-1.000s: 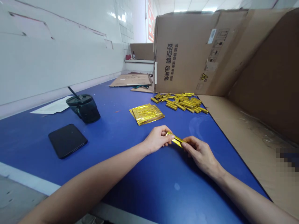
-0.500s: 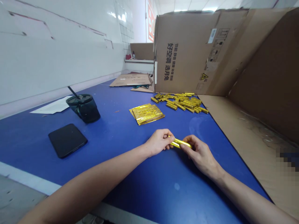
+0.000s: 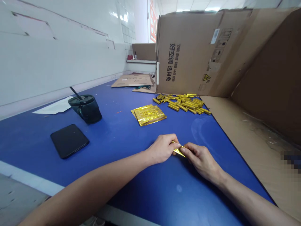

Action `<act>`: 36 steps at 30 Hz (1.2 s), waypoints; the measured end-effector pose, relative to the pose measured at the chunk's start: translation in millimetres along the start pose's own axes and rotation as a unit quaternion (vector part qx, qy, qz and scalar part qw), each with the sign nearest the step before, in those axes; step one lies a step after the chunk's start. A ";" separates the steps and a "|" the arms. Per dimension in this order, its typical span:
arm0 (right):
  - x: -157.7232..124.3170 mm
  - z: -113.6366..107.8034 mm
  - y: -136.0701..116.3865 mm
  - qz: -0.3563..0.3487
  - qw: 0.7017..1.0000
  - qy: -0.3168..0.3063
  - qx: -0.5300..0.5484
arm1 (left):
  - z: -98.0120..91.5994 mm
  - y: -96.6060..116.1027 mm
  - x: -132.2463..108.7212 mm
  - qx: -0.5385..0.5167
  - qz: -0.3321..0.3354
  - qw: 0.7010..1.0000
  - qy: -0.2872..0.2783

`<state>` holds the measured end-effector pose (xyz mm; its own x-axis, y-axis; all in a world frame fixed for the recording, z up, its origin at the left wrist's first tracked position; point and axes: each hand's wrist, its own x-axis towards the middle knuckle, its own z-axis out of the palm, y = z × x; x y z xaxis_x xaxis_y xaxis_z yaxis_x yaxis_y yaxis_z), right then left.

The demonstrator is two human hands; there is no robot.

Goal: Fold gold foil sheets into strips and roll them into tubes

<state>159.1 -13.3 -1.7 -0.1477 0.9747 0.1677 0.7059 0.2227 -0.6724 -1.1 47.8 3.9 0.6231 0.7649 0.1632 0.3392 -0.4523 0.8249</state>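
Observation:
My left hand point(image 3: 163, 147) and my right hand point(image 3: 199, 158) meet low over the blue table point(image 3: 131, 179). Both pinch one small piece of gold foil point(image 3: 178, 151) between their fingertips, and most of it is hidden by the fingers. Farther back lies a flat stack of gold foil sheets point(image 3: 148, 115). Behind that stack is a heap of rolled gold foil tubes point(image 3: 184, 103), close to the big cardboard box.
A black phone point(image 3: 69, 140) and a dark cup with a straw point(image 3: 86, 108) sit at the left, with white paper point(image 3: 55, 107) behind them. A large opened cardboard box point(image 3: 199, 53) stands at the back; its flap point(image 3: 249, 138) covers the right side. Flat cardboard point(image 3: 133, 80) lies far back.
My hands have drawn closer together and slightly nearer to me. The gold piece, earlier stretched out between them as a longer strip, is now mostly covered by my fingertips.

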 end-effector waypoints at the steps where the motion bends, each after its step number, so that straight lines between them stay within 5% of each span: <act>1: 0.4 -0.9 0.2 0.009 1.000 0.003 0.002 | -1.9 -1.4 1.6 -0.002 -0.002 1.000 0.009; 13: 1.3 -5.9 3.3 0.032 0.999 -0.001 0.013 | -9.5 -11.3 12.4 -0.142 -0.043 0.988 0.047; 19: -2.8 -1.5 -5.3 -0.067 0.989 -0.072 -0.110 | -1.1 -3.6 9.9 -0.249 -0.046 0.963 0.088; 25: -2.9 -2.6 -7.3 -0.053 0.994 -0.080 -0.047 | 9.8 1.9 1.8 -0.202 -0.020 0.979 0.010; 29: -2.2 -4.3 -3.6 -0.005 0.999 -0.024 0.032 | 8.9 5.1 -4.2 -0.117 -0.022 0.989 -0.087; 32: -3.6 -2.1 -3.5 -0.033 0.998 -0.043 0.029 | 8.1 7.5 -8.2 -0.056 0.008 0.987 -0.151; 36: -4.0 0.6 -2.0 -0.045 0.998 0.016 0.030 | 8.4 5.3 -5.8 -0.100 -0.024 0.981 -0.163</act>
<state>157.9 -17.6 -1.5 -0.1859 0.9498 0.2515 0.6476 0.3109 -0.6956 3.1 37.1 2.8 0.8130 0.5813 -0.0333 0.2491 -0.2956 0.9223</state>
